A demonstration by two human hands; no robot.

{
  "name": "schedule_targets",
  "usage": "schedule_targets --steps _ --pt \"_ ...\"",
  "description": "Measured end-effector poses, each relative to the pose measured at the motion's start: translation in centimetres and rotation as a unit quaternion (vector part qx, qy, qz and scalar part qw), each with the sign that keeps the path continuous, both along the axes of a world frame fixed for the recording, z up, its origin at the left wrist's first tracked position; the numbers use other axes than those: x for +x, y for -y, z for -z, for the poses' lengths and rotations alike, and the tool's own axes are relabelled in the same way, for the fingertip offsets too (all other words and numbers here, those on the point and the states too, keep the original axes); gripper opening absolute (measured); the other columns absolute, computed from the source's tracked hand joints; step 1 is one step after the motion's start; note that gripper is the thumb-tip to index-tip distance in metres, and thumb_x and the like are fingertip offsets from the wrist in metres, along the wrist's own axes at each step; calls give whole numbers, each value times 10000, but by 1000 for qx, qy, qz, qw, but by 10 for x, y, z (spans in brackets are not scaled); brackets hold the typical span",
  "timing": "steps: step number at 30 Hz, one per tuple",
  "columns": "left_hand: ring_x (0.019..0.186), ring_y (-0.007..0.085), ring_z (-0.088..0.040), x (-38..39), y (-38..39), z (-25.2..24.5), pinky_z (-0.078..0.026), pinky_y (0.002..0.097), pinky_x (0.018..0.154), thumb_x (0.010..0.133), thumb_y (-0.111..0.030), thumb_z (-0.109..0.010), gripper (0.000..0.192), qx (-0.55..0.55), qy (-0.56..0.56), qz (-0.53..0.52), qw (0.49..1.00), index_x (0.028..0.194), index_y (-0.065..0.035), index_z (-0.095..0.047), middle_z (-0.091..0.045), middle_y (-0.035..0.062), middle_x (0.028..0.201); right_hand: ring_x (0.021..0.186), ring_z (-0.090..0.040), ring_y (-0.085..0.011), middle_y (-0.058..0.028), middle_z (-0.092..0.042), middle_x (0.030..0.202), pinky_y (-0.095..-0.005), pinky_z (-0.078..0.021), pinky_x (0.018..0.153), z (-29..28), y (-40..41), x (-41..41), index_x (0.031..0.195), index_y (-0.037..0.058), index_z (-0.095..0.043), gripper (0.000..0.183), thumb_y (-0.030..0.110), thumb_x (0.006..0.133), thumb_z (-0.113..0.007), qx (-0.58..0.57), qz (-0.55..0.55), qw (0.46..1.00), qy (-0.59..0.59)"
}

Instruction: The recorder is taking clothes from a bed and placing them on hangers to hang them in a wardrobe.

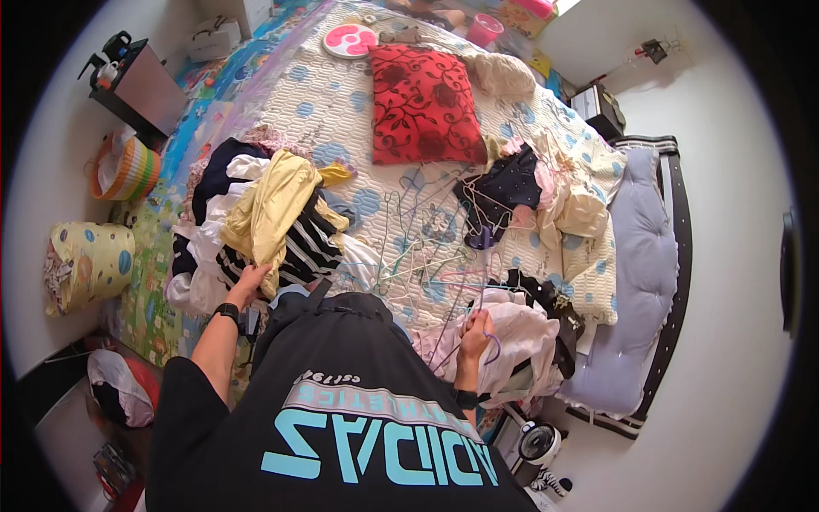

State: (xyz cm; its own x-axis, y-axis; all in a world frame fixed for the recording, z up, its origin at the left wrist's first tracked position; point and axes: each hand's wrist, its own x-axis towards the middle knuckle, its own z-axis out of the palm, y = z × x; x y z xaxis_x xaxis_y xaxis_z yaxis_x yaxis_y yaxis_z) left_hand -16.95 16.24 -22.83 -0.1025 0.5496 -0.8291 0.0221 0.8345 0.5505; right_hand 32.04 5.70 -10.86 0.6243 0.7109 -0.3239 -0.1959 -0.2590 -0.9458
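My left hand (251, 283) grips the lower end of a yellow garment (272, 198). That garment lies on top of a heap of clothes, over a black-and-white striped garment (313, 246). White clothes (208, 233) and a dark navy garment (221, 169) stick out on the heap's left side. In my right hand (475, 333) is a purple clothes hanger (492, 351), its hook pointing towards me. Beneath that hand lies a pale pink garment (521, 333). Several loose hangers (409, 265) are spread over the quilted mattress pad (358, 128) between my hands.
A red patterned cushion (422, 105) lies farther up the bed. Dark dotted clothing (505, 189) with hangers on it is at the right, near a grey padded headboard cushion (643, 275). A striped basket (128, 166) and a yellow bin (93, 262) stand on the left. A small fan (539, 443) is behind right.
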Motion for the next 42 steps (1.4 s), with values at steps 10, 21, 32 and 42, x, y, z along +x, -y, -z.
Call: schedule_targets --steps 10,21,32,42 --pt "909 278 -635 23 -49 -57 -543 373 794 887 -245 -476 496 163 418 -240 861 1295 34 -424 -601 185 1107 645 -482 -73 -15 -577 724 -231 -387 584 -32 -35 -34 957 -1 -627 181 163 949 -549 -24 -299 927 226" --pt "908 132 -624 94 -109 -222 -507 274 787 962 -226 -497 304 437 242 38 866 1143 9 -566 -650 50 998 584 -338 -19 64 -438 661 -195 -245 509 -137 -64 -66 971 3 -636 139 79 964 -520 68 -412 906 65" --pt "966 134 -575 131 -97 -276 -457 273 837 972 -363 -511 443 380 116 76 915 1150 38 -580 -629 72 1028 569 -554 -162 -108 -645 725 -280 -404 536 -162 -55 -65 894 -15 -636 59 24 887 -591 97 -370 871 307" --pt "562 93 -566 116 -112 -244 -399 219 433 949 -302 -530 250 241 295 -15 924 973 -67 -612 -629 17 756 502 -554 -176 -107 -686 769 -256 -398 486 -190 -46 -53 887 -12 -644 63 1 836 -610 159 -394 824 375"
